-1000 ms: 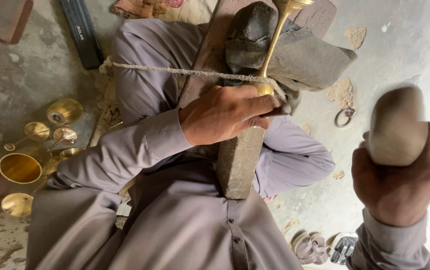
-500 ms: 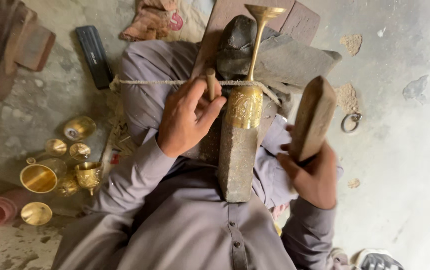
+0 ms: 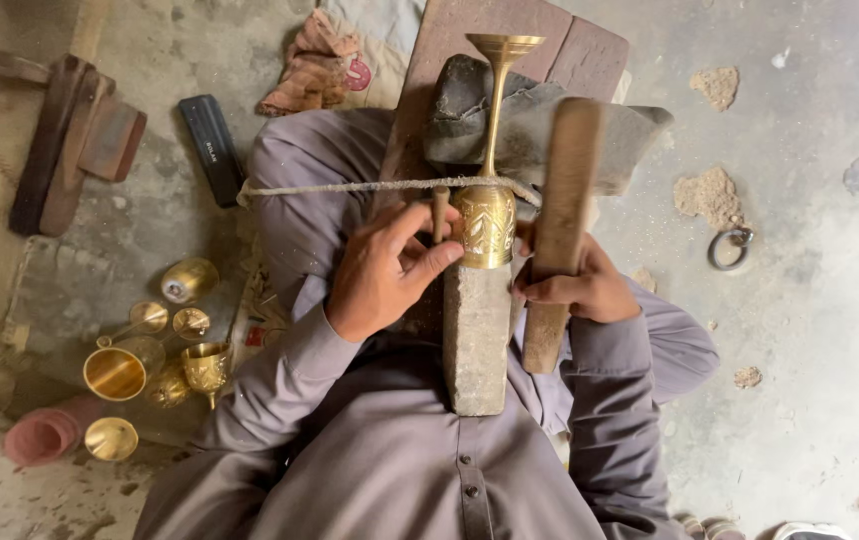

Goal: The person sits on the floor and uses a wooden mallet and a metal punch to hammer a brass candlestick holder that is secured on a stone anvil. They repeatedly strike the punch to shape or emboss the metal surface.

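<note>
Steadying brass goblet (image 3: 487,225), wooden mallet (image 3: 560,220)

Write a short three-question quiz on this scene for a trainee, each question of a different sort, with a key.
1. True or false: the right hand grips a wooden mallet.
2. Multiple choice: the brass goblet lying bowl-first on the stone block has its foot pointing
A. toward the person's chest
B. away from the person
C. to the person's left
3. Fill in: the left hand holds a small ____ against the goblet's engraved bowl.

Key
1. True.
2. B.
3. Punch, a short rod pinched by the fingertips. A cord runs across the knees and over the goblet.
</note>
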